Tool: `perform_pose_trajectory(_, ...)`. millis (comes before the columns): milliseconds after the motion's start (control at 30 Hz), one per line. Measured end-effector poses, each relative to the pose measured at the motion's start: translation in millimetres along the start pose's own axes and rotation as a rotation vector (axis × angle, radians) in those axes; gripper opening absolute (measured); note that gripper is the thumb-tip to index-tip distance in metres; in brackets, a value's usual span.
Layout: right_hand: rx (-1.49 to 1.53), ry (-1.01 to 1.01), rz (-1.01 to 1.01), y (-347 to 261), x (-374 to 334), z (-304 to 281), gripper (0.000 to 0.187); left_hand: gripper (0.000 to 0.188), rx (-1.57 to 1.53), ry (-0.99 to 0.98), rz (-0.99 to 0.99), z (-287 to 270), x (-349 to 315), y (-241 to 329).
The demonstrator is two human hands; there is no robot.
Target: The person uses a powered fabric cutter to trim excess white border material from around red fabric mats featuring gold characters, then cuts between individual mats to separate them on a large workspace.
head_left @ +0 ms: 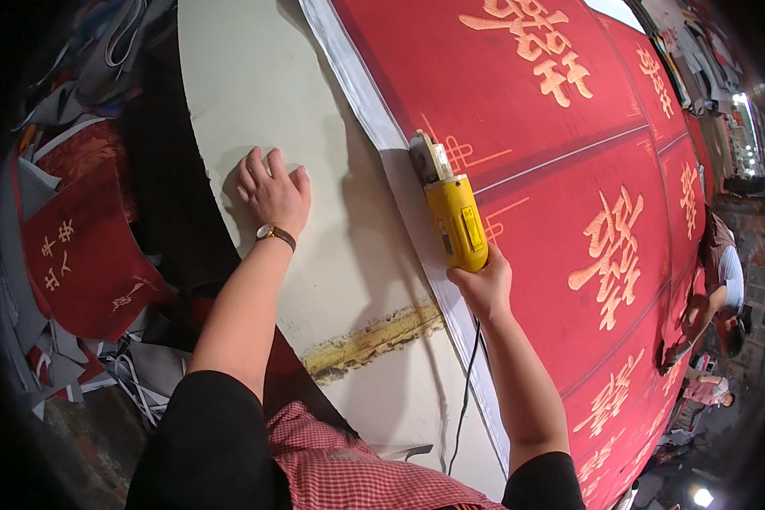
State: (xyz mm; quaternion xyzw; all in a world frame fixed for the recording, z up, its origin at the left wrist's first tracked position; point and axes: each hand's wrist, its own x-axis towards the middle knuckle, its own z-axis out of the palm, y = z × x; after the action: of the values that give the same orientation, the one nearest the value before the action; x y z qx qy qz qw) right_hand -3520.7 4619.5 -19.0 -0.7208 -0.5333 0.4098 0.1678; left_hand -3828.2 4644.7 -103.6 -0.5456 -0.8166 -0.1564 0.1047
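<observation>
My right hand [486,284] is wrapped round the rear of a yellow handheld electric cutter [461,219]. Its metal cutting head [431,156] points away from me, over the white edge strip [404,177] of a red printed fabric sheet [527,217] with orange-gold characters. A dark power cord [465,399] trails from the tool back toward me. My left hand [274,192] rests with fingers spread on the pale tabletop [323,246], near its left edge, wearing a wristwatch [276,234]. Nothing is in that hand.
A strip of yellowed, worn tape [374,340] crosses the tabletop near me. Left of the table lie red pieces [85,242] and grey and white scraps [157,361]. Along the far right side, another person [722,272] reaches onto the fabric. A further person [710,391] is beyond.
</observation>
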Motion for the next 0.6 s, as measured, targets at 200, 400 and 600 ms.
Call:
perform_pose_trajectory(200,0.028,0.007,-0.018,-22,29,18,0.043,0.045,-0.020,-0.057,-0.028,-9,2,5)
perform_pose_trajectory(400,-0.034,-0.001,-0.014,-60,56,31,0.045,0.049,-0.039,-0.098,-0.039,-11,4,4)
perform_pose_trajectory(600,-0.035,-0.009,-0.001,-91,88,45,0.045,0.053,-0.084,-0.174,-0.020,-18,5,4)
